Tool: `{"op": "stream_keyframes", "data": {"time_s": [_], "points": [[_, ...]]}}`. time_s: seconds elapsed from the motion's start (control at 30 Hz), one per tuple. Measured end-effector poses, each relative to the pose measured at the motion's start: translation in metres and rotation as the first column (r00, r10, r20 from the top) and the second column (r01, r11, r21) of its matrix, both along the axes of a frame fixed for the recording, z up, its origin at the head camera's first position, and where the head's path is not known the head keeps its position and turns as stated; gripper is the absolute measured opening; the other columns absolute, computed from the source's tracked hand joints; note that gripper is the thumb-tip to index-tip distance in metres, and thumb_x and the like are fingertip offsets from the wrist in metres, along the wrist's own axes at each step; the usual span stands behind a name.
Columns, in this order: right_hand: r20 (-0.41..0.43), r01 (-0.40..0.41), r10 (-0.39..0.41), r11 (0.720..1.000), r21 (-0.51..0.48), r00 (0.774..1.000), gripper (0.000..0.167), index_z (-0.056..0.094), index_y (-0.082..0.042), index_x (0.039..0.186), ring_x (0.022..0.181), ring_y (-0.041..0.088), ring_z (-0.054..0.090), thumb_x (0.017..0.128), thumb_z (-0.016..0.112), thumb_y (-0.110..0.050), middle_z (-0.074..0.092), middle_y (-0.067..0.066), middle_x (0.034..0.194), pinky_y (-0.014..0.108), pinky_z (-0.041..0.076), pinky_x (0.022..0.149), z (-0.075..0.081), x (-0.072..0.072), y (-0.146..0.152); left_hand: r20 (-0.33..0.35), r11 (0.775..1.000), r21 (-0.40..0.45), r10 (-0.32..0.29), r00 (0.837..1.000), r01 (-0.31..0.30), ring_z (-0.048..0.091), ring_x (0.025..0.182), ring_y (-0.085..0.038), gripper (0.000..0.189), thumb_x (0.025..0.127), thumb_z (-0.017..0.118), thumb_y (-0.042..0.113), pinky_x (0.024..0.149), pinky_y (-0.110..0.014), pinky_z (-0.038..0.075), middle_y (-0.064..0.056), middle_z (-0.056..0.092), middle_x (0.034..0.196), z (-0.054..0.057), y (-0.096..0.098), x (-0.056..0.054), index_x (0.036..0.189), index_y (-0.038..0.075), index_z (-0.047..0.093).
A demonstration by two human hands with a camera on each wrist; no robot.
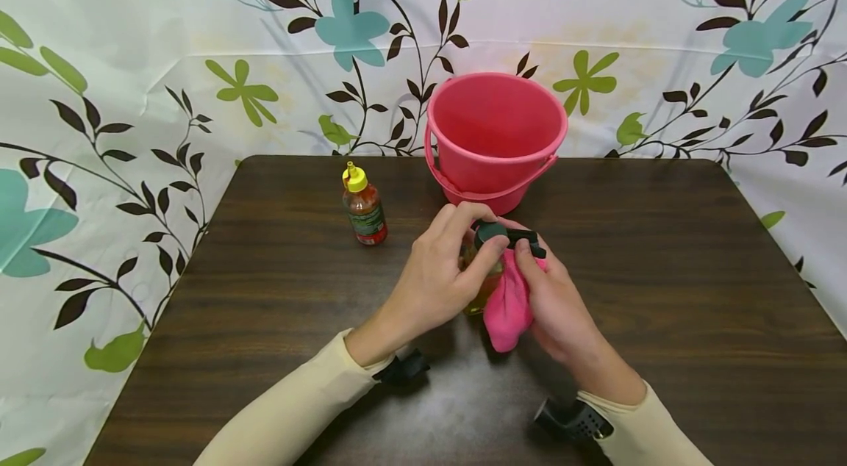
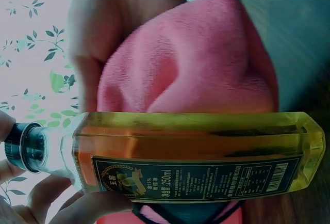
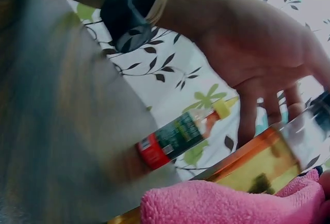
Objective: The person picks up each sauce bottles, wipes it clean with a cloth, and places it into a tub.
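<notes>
A clear glass bottle of yellow oil (image 2: 206,154) stands upright on the table, largely hidden by the hands in the head view. My left hand (image 1: 433,271) grips it at the top, thumb and fingers about the dark green cap (image 1: 491,232). On the bottle's right side, my right hand (image 1: 559,304) holds a pink cloth (image 1: 508,304), which hangs down in folds beside the glass. A dark strip-like piece (image 1: 529,239) shows by the right thumb; what it is cannot be made out. In the left wrist view the bottle's dark label (image 2: 201,175) is visible.
Left of the hands, a sauce bottle with a yellow cap (image 1: 365,205) stands on the dark wooden table (image 1: 278,282). A pink bucket (image 1: 496,157) with its handle lowered sits just behind the hands, near the back edge. Patterned fabric (image 1: 265,32) hangs behind the table.
</notes>
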State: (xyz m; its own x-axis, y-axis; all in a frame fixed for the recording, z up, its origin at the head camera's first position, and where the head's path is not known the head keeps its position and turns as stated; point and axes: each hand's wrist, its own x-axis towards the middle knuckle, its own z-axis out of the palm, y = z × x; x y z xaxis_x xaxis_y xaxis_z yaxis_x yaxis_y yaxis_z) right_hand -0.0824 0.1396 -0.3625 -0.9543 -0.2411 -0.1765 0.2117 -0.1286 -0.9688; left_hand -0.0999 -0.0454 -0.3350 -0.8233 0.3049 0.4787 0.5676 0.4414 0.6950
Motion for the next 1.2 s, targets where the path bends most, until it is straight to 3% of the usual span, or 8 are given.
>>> {"op": "stream_keyframes", "data": {"time_s": [0.47, 0.63, 0.77, 0.9, 1.2], "points": [[-0.090, -0.005, -0.001, 0.998, -0.062, 0.996, 0.052, 0.035, -0.031, 0.163, 0.131, 0.023, 0.054, 0.113, 0.042, -0.043, 0.042, 0.007, 0.155, 0.029, 0.061, 0.096, 0.046, 0.008, 0.008, -0.012, 1.000, -0.005, 0.007, 1.000, -0.007, 0.054, 0.085, -0.010, 0.027, 0.103, 0.064, 0.033, 0.071, -0.025, 0.050, 0.000, 0.058, 0.102, -0.001, 0.000, 0.000, 0.125, 0.018, 0.062], [-0.125, -0.017, -0.004, 0.985, -0.169, 0.992, 0.053, 0.033, -0.030, 0.164, 0.135, 0.023, 0.054, 0.112, 0.040, -0.042, 0.043, 0.009, 0.157, 0.032, 0.062, 0.097, 0.063, 0.006, 0.015, -0.023, 1.000, -0.008, 0.009, 1.000, -0.009, 0.058, 0.085, -0.016, 0.026, 0.103, 0.065, 0.032, 0.072, -0.026, 0.050, 0.000, 0.058, 0.102, -0.001, 0.000, 0.000, 0.124, 0.018, 0.062], [-0.174, -0.003, -0.041, 0.969, -0.247, 0.984, 0.056, 0.032, -0.025, 0.165, 0.140, 0.025, 0.050, 0.112, 0.040, -0.040, 0.040, 0.010, 0.160, 0.031, 0.061, 0.099, 0.073, 0.003, 0.022, -0.025, 1.000, -0.023, 0.018, 1.000, -0.018, 0.058, 0.086, -0.015, 0.026, 0.103, 0.065, 0.034, 0.072, -0.026, 0.049, 0.000, 0.057, 0.101, 0.000, 0.001, -0.001, 0.123, 0.018, 0.063], [-0.204, 0.016, -0.070, 0.968, -0.252, 0.976, 0.057, 0.032, -0.022, 0.166, 0.143, 0.026, 0.047, 0.112, 0.041, -0.040, 0.039, 0.010, 0.161, 0.029, 0.060, 0.100, 0.075, 0.003, 0.026, -0.018, 0.999, -0.028, 0.025, 1.000, -0.025, 0.060, 0.087, -0.016, 0.027, 0.103, 0.066, 0.035, 0.072, -0.026, 0.050, 0.000, 0.057, 0.101, 0.000, 0.001, 0.000, 0.123, 0.019, 0.063], [-0.173, 0.018, -0.052, 0.981, -0.193, 0.984, 0.058, 0.031, -0.024, 0.166, 0.138, 0.022, 0.052, 0.112, 0.039, -0.044, 0.043, 0.009, 0.158, 0.028, 0.060, 0.100, 0.066, 0.004, 0.023, -0.010, 0.998, -0.019, 0.058, 0.998, -0.059, 0.062, 0.083, -0.016, 0.029, 0.104, 0.064, 0.038, 0.066, -0.027, 0.049, -0.001, 0.057, 0.098, -0.004, 0.000, 0.001, 0.129, 0.025, 0.065]]}}
